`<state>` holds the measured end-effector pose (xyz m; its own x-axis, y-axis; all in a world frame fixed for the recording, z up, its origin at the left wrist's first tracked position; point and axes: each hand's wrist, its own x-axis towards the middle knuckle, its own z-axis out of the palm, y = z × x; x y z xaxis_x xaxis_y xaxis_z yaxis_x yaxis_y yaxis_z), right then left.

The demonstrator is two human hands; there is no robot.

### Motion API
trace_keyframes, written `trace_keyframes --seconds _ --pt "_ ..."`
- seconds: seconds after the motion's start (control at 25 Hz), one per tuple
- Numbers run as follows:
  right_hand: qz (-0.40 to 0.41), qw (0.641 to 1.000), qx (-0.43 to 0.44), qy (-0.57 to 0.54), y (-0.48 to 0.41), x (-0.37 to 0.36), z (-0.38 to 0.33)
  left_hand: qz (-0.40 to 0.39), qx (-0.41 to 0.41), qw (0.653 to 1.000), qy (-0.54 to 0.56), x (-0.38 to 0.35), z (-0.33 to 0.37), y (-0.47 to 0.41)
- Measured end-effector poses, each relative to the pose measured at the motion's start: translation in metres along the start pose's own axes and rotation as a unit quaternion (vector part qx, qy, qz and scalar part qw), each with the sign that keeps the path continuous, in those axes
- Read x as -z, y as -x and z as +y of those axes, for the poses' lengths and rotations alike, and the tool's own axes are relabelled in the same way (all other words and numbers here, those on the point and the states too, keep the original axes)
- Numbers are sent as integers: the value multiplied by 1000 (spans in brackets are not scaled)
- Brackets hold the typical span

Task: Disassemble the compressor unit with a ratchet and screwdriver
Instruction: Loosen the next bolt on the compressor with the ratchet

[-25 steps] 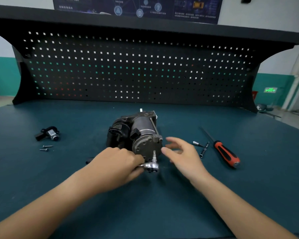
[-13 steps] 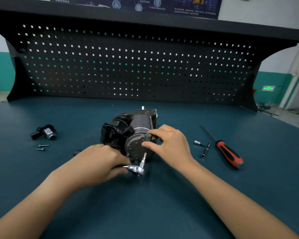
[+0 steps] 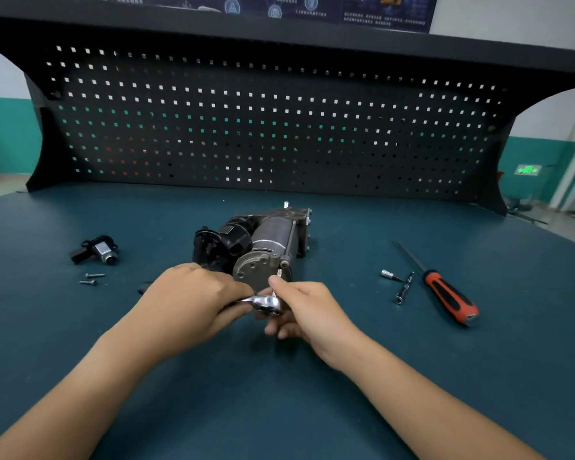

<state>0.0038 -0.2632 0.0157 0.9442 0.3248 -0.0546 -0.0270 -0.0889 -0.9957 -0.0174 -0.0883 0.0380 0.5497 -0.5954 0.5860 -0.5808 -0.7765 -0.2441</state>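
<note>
1. Bench (image 3: 445, 410): green top, its far edge meeting the pegboard (image 3: 279, 127)
2. Compressor (image 3: 266, 234) lies mid-bench, well apart from the pegboard and both side edges, round end facing the person
3. Left hand (image 3: 193, 300) grasps the ratchet (image 3: 268, 302) handle, just in front of that end
4. Right hand (image 3: 312, 313) pinches the ratchet head, thumb against its upright bit
5. Screwdriver (image 3: 448, 295) lies well to the right, sockets (image 3: 400, 283) just beside it
6. Small part (image 3: 97, 250) and two screws (image 3: 92, 278) lie well to the left
</note>
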Motion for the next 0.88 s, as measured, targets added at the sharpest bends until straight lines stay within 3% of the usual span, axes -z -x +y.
trace_keyframes --seconds 0.2,0.6,0.68,0.76,0.84,0.88 --pt "27 991 -30 -131 3 0 -5 10 -7 1000 -11 -9 3 0" --pt "34 975 -41 -214 -2 -4 -7 18 30 999 39 -8 2 -4" --pt "38 964 -48 -259 -3 -7 -10 61 86 994 -18 -6 -3 -5" --pt "41 944 -54 -323 -4 -10 -14 107 218 969 -32 -6 -7 -5" --pt "41 932 -53 -357 -5 -11 -15 165 344 916 122 -2 -3 -8" --pt "40 933 -50 -353 -5 -11 -14 207 387 866 241 -1 1 -11"
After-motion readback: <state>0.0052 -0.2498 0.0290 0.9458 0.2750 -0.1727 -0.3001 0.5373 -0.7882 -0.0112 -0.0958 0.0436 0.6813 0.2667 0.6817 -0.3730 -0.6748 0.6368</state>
